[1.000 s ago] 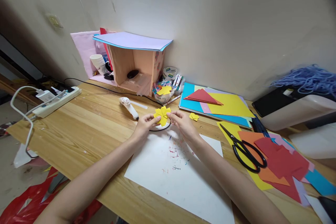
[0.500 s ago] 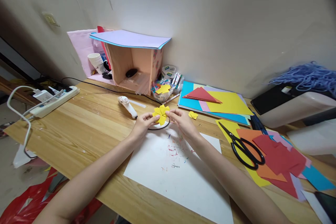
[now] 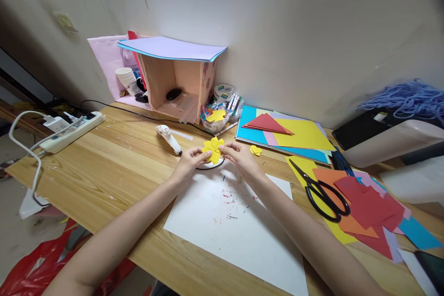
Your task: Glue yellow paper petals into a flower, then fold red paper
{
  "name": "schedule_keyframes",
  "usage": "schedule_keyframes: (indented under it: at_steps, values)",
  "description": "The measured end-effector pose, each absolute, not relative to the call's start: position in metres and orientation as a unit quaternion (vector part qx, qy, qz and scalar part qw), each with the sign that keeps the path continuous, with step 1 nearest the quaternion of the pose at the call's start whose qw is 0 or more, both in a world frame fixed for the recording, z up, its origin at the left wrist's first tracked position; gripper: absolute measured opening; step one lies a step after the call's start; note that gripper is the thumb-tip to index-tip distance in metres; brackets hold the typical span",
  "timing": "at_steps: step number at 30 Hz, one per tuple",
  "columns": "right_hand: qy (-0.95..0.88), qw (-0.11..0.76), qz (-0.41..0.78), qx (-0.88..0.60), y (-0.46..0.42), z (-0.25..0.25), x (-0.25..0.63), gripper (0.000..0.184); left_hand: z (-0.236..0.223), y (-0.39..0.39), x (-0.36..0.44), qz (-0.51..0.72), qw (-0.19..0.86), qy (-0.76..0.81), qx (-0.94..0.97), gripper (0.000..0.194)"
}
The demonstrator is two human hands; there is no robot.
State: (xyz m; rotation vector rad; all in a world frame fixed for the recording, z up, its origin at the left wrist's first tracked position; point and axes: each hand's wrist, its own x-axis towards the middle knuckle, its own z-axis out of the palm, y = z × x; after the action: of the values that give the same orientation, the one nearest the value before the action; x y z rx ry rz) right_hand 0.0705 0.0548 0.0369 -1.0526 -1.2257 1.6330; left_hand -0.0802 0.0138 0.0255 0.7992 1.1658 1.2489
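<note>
Yellow paper flower (image 3: 214,149), several petals, pinched between both hands above the far end of a marked white sheet (image 3: 222,240). Left hand (image 3: 190,161) grips its left side, thumb on top; right hand (image 3: 240,156) has its right edge between thumb and fingers. Both grips narrow. Round white piece (image 3: 211,164) with dark rim just below the flower; contact unclear.

White glue gun (image 3: 168,139) on the wooden table (image 3: 114,157), just beside the left hand. Small yellow folded piece (image 3: 255,150) near the right hand. Beyond: open-fronted box (image 3: 173,78) under lilac and blue sheets (image 3: 173,48); bowl of scraps (image 3: 215,122) beside it, yellow cutout on top. Red triangle (image 3: 266,123) lies on stacked coloured paper (image 3: 305,134). Farther right, black-handled scissors (image 3: 321,192) rest on yellow and orange paper, red pieces alongside. Power strip (image 3: 74,133) near the table's left edge.
</note>
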Motion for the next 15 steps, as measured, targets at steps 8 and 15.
schedule_keyframes:
  at_steps: [8, 15]
  values:
    - [-0.510, 0.400, 0.630, -0.429, 0.053, 0.034, 0.067, 0.026, 0.019, 0.015, -0.082, 0.536, 0.584, 0.488, 0.364, 0.033]
    - [-0.526, 0.392, 0.611, -0.444, 0.052, 0.037, 0.068, 0.025, 0.013, 0.018, -0.086, 0.524, 0.553, 0.510, 0.399, 0.034]
